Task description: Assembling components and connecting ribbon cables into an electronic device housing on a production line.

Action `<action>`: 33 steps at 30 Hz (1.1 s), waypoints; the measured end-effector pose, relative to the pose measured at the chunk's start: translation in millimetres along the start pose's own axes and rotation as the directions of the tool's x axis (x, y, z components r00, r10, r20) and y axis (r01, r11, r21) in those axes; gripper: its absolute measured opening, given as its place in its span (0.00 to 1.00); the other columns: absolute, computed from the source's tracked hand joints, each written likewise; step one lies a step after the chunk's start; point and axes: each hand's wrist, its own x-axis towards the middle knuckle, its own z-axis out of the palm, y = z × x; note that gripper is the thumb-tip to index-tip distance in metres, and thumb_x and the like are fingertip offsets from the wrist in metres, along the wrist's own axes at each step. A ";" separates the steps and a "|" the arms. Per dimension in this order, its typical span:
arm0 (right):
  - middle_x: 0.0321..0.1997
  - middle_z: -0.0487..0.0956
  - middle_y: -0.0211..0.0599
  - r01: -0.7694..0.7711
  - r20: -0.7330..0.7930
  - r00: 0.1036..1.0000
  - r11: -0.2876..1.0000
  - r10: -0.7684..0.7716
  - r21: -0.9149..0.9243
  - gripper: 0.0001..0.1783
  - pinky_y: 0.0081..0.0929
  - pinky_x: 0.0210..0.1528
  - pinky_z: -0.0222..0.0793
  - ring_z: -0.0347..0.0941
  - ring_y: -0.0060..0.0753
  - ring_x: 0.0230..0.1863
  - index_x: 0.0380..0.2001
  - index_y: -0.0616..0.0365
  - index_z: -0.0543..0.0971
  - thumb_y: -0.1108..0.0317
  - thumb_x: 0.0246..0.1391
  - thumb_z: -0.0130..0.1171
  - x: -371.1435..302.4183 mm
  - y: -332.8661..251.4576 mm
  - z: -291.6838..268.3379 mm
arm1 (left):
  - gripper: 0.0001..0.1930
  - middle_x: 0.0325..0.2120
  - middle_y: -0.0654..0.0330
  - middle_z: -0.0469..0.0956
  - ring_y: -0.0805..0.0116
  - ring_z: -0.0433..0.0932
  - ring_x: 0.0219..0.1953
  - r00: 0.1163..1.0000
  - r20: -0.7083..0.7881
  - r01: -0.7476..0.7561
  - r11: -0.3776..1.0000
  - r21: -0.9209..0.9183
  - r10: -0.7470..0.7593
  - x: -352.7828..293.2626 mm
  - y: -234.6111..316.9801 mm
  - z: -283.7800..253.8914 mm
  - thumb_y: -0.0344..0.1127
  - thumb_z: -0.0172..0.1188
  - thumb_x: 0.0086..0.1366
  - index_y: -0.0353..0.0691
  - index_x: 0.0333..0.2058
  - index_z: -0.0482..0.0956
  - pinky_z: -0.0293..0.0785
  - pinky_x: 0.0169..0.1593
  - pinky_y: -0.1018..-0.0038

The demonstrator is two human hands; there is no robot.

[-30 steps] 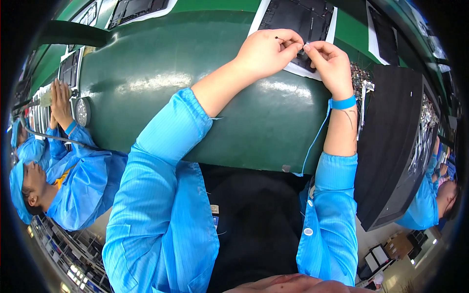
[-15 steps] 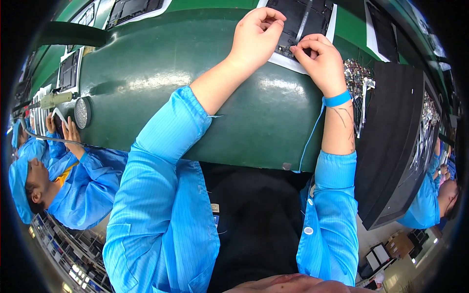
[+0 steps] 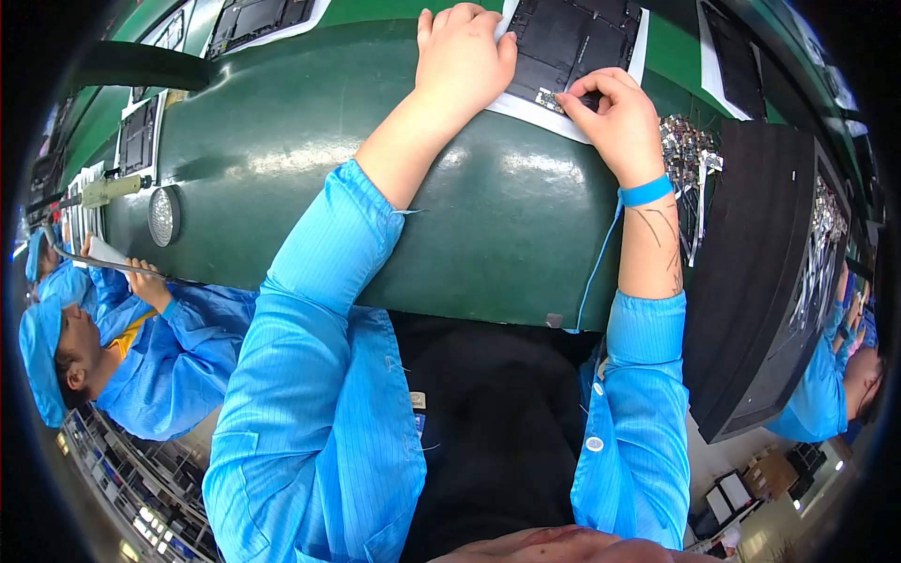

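Note:
A flat black device housing (image 3: 563, 42) rests on a white sheet (image 3: 526, 111) at the far side of the bench. Along its near edge shows a small circuit board (image 3: 548, 99). The thumb and forefinger of my right hand (image 3: 615, 117) are pinched on this board's right end; the other fingers curl above. A blue band circles my right wrist, with a thin blue cord running down. My left hand (image 3: 465, 58) is over the bench beside the housing's left edge, back up, fingers apart, holding nothing that I can see.
The bench has a green mat (image 3: 375, 188). To the right, small boards with pale ribbon strips (image 3: 690, 150) lie by a large black box (image 3: 751, 272). More housings (image 3: 258, 23) stand farther off. Left are a round ribbed metal piece (image 3: 164, 216), a pale-handled tool (image 3: 113, 190) and a co-worker (image 3: 141, 366).
My left hand has moved left and its pinched fingers have spread. The pale strip across the housing no longer shows. My right hand keeps its pinch. The co-worker's white-edged item has tilted.

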 end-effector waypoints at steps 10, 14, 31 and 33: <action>0.41 0.85 0.30 -0.005 0.025 1.000 0.997 0.003 0.079 0.09 0.28 0.37 0.73 0.76 0.28 0.30 0.36 0.53 0.94 0.63 0.55 0.80 1.5 2.0 -3.7 | 0.15 0.48 0.49 0.84 0.54 0.82 0.52 0.993 -0.050 -0.118 0.969 -0.218 0.109 7.6 -17.2 15.7 0.32 0.59 0.78 0.35 0.59 0.82 0.76 0.61 0.59; 0.42 0.84 0.25 0.016 0.012 1.000 0.984 -0.018 0.175 0.08 0.23 0.33 0.65 0.66 0.19 0.28 0.37 0.55 0.93 0.68 0.55 0.81 4.5 8.2 -0.9 | 0.21 0.56 0.38 0.85 0.42 0.84 0.60 0.945 0.283 0.295 0.799 -0.523 -0.164 14.1 6.0 -16.0 0.33 0.57 0.80 0.28 0.66 0.76 0.77 0.67 0.57; 0.48 0.84 0.29 0.204 -0.297 0.952 0.879 -0.076 0.430 0.06 0.14 0.35 0.68 0.72 0.12 0.33 0.40 0.62 0.90 0.77 0.60 0.77 -0.7 16.0 -5.7 | 0.19 0.37 0.62 0.82 0.79 0.74 0.35 0.906 0.011 0.262 0.540 -0.800 -0.423 5.9 -17.9 25.6 0.31 0.55 0.83 0.43 0.68 0.68 0.71 0.39 0.75; 0.48 0.85 0.29 0.186 -0.256 0.964 0.867 -0.071 0.461 0.06 0.14 0.34 0.66 0.72 0.12 0.32 0.39 0.61 0.90 0.77 0.60 0.77 -0.1 9.6 -0.7 | 0.17 0.36 0.64 0.80 0.79 0.74 0.33 0.893 -0.005 0.327 0.655 -0.681 -0.451 3.9 -25.6 24.1 0.32 0.56 0.83 0.39 0.66 0.70 0.71 0.37 0.76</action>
